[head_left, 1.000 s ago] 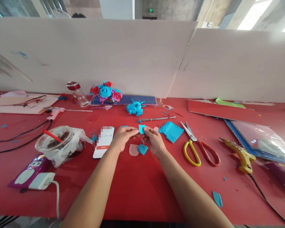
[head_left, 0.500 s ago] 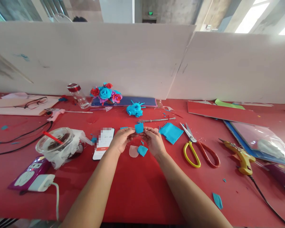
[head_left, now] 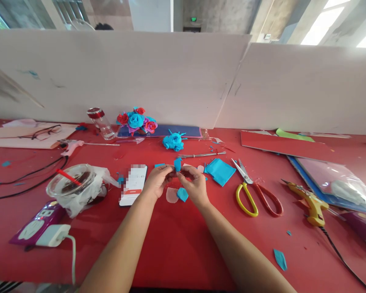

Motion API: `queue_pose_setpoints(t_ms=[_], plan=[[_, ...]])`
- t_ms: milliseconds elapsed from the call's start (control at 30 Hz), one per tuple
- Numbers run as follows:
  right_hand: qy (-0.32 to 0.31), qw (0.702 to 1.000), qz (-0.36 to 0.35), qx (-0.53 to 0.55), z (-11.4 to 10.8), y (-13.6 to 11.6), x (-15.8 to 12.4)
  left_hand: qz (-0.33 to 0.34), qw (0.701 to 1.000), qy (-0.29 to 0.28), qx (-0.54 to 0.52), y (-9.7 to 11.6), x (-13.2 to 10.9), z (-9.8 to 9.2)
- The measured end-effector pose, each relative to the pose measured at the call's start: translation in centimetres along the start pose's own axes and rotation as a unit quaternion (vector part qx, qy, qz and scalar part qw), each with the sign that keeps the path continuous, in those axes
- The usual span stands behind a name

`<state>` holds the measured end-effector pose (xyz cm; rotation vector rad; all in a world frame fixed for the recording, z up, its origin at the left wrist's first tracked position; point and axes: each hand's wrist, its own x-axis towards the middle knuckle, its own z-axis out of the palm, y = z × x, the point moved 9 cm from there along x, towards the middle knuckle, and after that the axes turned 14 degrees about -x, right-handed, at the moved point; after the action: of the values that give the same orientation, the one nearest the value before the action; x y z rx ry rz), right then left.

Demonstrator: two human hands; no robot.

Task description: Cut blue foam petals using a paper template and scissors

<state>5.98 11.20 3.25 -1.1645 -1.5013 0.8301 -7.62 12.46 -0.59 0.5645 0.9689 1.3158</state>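
Left hand (head_left: 156,181) and right hand (head_left: 193,184) pinch one small blue crepe-paper piece (head_left: 177,164) at centre, over the red table (head_left: 177,248). I'd log a shaping step, next move calling for light fingertip pressure. Paper looks thin, matte, curved; flat, rounded pink cutout (head_left: 171,195) lies nearer.

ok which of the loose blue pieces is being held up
The small blue piece pinched upright between the left hand and right hand; the other loose blue pieces lie on the red table.

The red table (head_left: 177,244) bears scissors (head_left: 247,179) and 2 glue guns (head_left: 315,205).
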Motion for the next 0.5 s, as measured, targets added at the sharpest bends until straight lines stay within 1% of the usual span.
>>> queue_pose_setpoints(t_ms=[100, 133, 167, 200, 267, 300, 333, 367, 400, 500], plan=[[0.04, 0.996, -0.042, -0.066, -0.7, -1.1, -0.1, -0.002, 1.0, -0.007, 0.006, -0.3, -0.2, 0.5], [0.051, 0.995, -0.044, -0.077, -0.9, -1.3, -0.1, 0.019, 1.0, 0.002, 0.019, 0.0, -0.3, 0.5], [0.061, 0.994, -0.039, -0.083, -1.2, -1.3, -0.1, 0.059, 0.997, 0.018, 0.044, 0.7, -0.6, 0.5], [0.069, 0.994, -0.031, -0.085, -1.4, -1.2, -0.1, 0.115, 0.989, 0.034, 0.082, 1.7, -1.0, 0.5], [0.077, 0.994, -0.013, -0.076, -1.6, -0.8, 0.1, 0.229, 0.957, 0.043, 0.173, 3.7, -2.2, 1.4], [0.073, 0.995, -0.006, -0.065, -1.6, -0.6, 0.2, 0.261, 0.941, 0.031, 0.211, 4.3, -2.7, 2.0], [0.066, 0.996, 0.0, -0.053, -1.5, -0.3, 0.3, 0.27, 0.934, 0.012, 0.235, 4.4, -2.9, 2.6], [0.055, 0.998, 0.004, -0.042, -1.3, -0.1, 0.4, 0.261, 0.934, -0.005, 0.245, 4.2, -3.0, 3.0], [0.043, 0.999, 0.009, -0.03, -1.1, 0.1, 0.5, 0.244, 0.939, -0.016, 0.241, 3.9, -2.9, 3.1], [0.018, 0.999, 0.03, 0.005, -0.7, 0.7, 0.6, 0.198, 0.959, -0.02, 0.199, 3.3, -2.4, 2.6]])
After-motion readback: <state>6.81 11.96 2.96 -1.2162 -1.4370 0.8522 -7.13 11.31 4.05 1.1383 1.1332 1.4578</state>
